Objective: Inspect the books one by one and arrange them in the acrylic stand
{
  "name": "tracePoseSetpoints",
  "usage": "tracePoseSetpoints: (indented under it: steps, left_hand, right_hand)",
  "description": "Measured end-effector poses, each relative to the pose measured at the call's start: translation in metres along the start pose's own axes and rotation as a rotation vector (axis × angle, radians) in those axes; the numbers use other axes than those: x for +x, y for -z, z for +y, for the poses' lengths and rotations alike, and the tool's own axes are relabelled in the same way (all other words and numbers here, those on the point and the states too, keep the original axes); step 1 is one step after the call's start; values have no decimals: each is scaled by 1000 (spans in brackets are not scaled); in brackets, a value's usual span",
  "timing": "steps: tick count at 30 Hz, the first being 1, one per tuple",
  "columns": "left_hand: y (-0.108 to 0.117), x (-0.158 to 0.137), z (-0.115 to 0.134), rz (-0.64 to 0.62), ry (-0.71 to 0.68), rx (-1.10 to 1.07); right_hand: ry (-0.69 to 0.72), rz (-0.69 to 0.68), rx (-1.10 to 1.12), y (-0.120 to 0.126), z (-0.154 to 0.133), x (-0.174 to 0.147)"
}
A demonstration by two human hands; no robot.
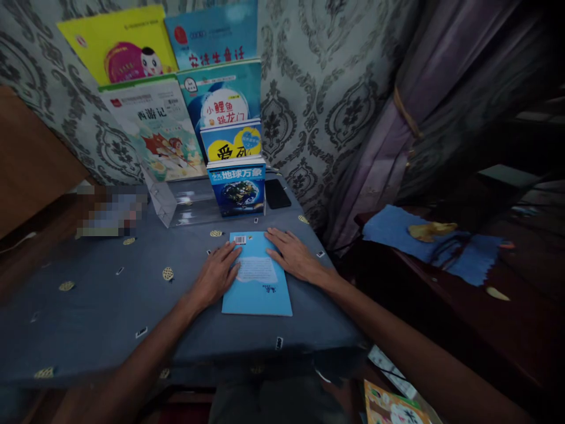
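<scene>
Left hand (217, 274) and right hand (292, 254) lay flat on the blue book (257, 299), probably just steadying it. Lifting it would've needed a grip.

Titles are read: 西游记, left white book (163, 126); 安徒生童话, far blue book (214, 36); 小鲤鱼跳龙门, teal book (225, 97); 地球万象, near globe book (239, 193).

On your right, a purple curtain (373, 171) is gathered by a tie (405, 113) beside the patterned wall covering (318, 76). Lower down, you have a blue cloth (384, 227) bearing a yellowish object (426, 231). Ahead of you, a dark phone (278, 195) lies flat, just right of the upright Earth-covered book (239, 193).
</scene>
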State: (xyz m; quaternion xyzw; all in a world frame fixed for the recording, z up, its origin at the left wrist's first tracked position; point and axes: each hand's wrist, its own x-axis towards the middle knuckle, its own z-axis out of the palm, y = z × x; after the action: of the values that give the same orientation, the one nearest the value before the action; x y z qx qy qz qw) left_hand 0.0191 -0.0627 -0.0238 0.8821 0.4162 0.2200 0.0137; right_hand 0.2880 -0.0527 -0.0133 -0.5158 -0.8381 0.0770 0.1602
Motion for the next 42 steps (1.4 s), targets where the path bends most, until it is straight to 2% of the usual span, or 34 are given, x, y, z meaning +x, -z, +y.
tracePoseSetpoints:
  steps: [4,10,14,18,22,25,27,30,32,34,38,40,42]
  left_hand:
    - [8,-17,13,28,-64,-2]
    - [21,-54,39,32,-120,5]
    - [27,-66,48,20,-133,0]
    - [30,-67,50,26,-133,-28]
    - [28,-68,49,34,-122,-73]
    - [30,-69,47,21,-93,-134]
    - [38,-67,45,-20,-35,-214]
    - [58,-59,41,-127,103,-408]
    - [71,-51,40,-158,187,-560]
    - [78,-44,41,-133,266,-699]
    - [73,-29,44,12,414,-868]
    - [66,-18,45,96,420,-875]
    - [61,-4,44,164,387,-850]
  right_hand:
    - [68,-2,-15,1,-6,-27]
    - [227,-143,35,11,-15,-84]
    - [345,-183,60,15,-19,-114]
    - [338,-134,-26,5,-35,-134]
    - [268,25,-108,-17,-53,-144]
    - [266,144,-105,-26,-57,-145]
    - [289,165,-82,-22,-55,-143]
    - [343,175,31,-3,-48,-137]
    - [319,218,151,13,-46,-128]
    - [231,261,285,28,-46,-115]
    - [-81,371,514,50,-53,-77]
    - [-185,435,648,58,-55,-55]
    - [-217,465,800,64,-54,-35]
